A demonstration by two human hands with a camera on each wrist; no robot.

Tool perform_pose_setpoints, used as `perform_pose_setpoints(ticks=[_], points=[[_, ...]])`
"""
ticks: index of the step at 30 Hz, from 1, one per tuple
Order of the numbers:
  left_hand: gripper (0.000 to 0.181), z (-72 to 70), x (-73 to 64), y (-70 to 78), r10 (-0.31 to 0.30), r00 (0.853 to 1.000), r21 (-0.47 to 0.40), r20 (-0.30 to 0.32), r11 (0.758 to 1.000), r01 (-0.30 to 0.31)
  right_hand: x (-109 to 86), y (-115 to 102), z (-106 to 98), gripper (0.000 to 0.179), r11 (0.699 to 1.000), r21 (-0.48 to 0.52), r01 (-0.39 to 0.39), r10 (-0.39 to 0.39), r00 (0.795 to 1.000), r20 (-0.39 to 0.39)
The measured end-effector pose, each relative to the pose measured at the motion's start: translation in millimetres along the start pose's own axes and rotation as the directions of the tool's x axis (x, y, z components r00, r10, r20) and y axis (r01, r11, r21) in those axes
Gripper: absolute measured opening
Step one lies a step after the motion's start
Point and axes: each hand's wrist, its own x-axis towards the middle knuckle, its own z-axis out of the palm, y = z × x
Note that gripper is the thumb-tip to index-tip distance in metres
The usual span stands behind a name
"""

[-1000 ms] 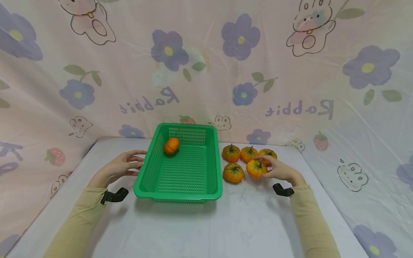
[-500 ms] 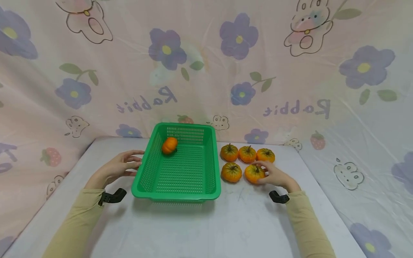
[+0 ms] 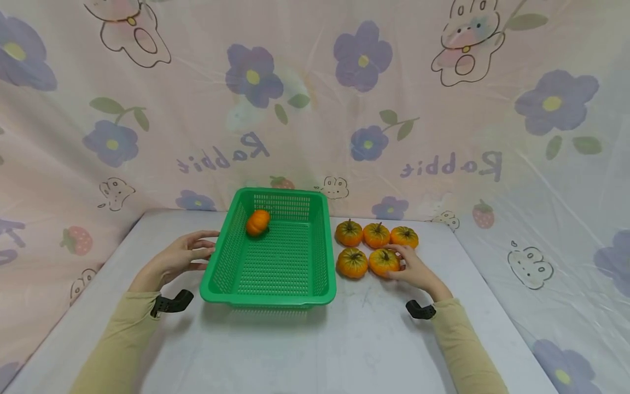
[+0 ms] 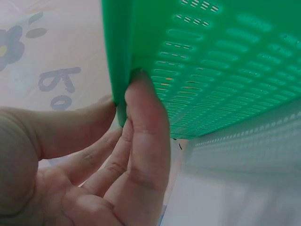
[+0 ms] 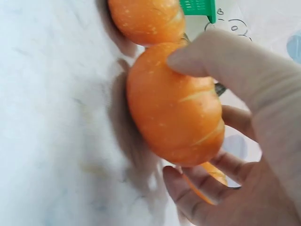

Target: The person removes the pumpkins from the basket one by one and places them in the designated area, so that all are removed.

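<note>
In the head view, my right hand curls round a small orange pumpkin at the near row's right end. The right wrist view shows the thumb on this pumpkin and the fingers on its other side. It sits against or very near a neighbouring pumpkin. Three more pumpkins form a row behind. My left hand is at the left side of a green plastic basket, pinching its rim between thumb and fingers. One pumpkin lies tipped in the basket's far left corner.
A white table carries everything. Behind it hangs a patterned curtain with flowers and rabbits. Each wrist wears a black band mount.
My right hand has shifted slightly left with its pumpkin, narrowing the gap to the neighbouring one. The left hand keeps its place at the basket. The head view has shifted a little.
</note>
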Motion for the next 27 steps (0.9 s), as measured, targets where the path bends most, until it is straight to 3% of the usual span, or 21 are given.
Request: perform_pose_setpoints(ticks=[13, 21, 27], points=[[0.062, 3.9, 0.3, -6.8, 0.015, 1.000, -0.059, -0.028, 0.998, -0.017, -5.8, -3, -2, 0.070, 0.994, 0.079, 0.072, -0.066, 0.995, -0.081], [0.061, 4.4, -1.2, -9.4, 0.034, 0.999, -0.080, -0.021, 0.996, -0.036, 2.4, -47, -21, 0.067, 0.979, 0.137, 0.148, -0.129, 0.981, -0.142], [0.062, 6.1, -2.0, -11.6, 0.041, 0.999, -0.096, -0.013, 0.995, -0.042, 17.2, -83, -17, 0.068, 0.959, 0.188, 0.213, -0.189, 0.972, -0.136]])
